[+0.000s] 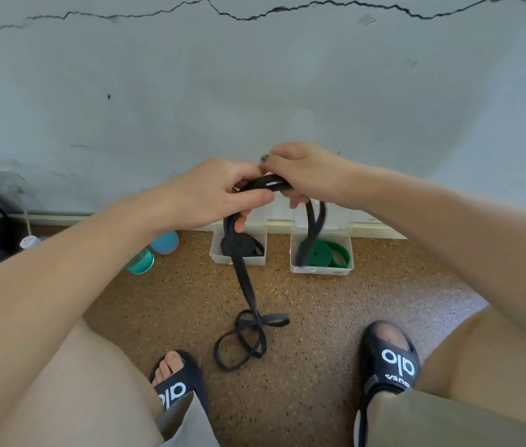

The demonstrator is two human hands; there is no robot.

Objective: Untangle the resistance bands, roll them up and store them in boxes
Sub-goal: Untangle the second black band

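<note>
A black resistance band [244,279] stretches between both hands at chest height. My left hand [213,193] grips its top part, thumb laid along the band. My right hand [300,174] pinches the same stretch from the right. One strand hangs from the left hand down to a tangled loop on the floor [242,340]. Another loop hangs under the right hand, in front of the right box. Two clear plastic boxes stand by the wall: the left box [239,260] holds a rolled black band, the right box [321,269] holds rolled green bands [319,253].
My feet in black slides [390,359] rest on the speckled brown floor, either side of the tangle. A teal bottle [140,261] and a blue round object [164,241] lie left of the boxes. The cracked grey wall runs just behind the boxes.
</note>
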